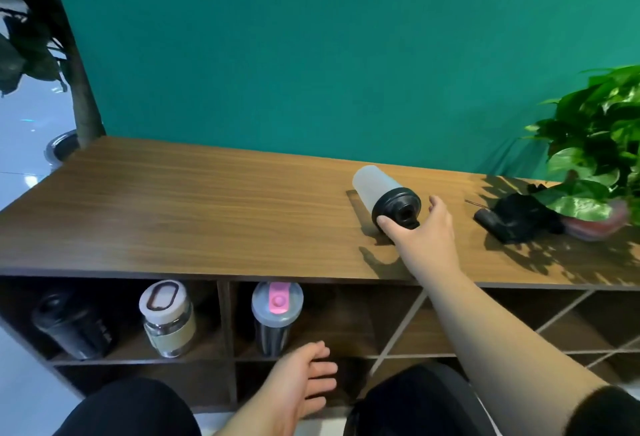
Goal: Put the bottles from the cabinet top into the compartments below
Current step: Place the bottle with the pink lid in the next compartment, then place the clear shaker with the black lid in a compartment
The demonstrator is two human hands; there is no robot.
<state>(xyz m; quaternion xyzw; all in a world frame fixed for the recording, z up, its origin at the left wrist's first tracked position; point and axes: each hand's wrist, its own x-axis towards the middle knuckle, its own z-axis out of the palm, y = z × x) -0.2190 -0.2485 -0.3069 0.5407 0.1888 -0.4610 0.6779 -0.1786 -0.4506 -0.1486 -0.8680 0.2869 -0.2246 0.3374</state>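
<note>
Plant (595, 158) cut by right edge, pot (599, 224) blurred; black bottle (74, 325) dim in left compartment (114, 349).

Four bottles: one on the cabinet top (207, 210); three in compartments below

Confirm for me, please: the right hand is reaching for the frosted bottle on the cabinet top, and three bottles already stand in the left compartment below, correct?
Not quite. The head view shows only two bottles in the left compartment: a black one and a white-lidded one. The pink-lidded one stands in the next compartment. The right hand is indeed reaching for the frosted bottle on the cabinet top.
</note>
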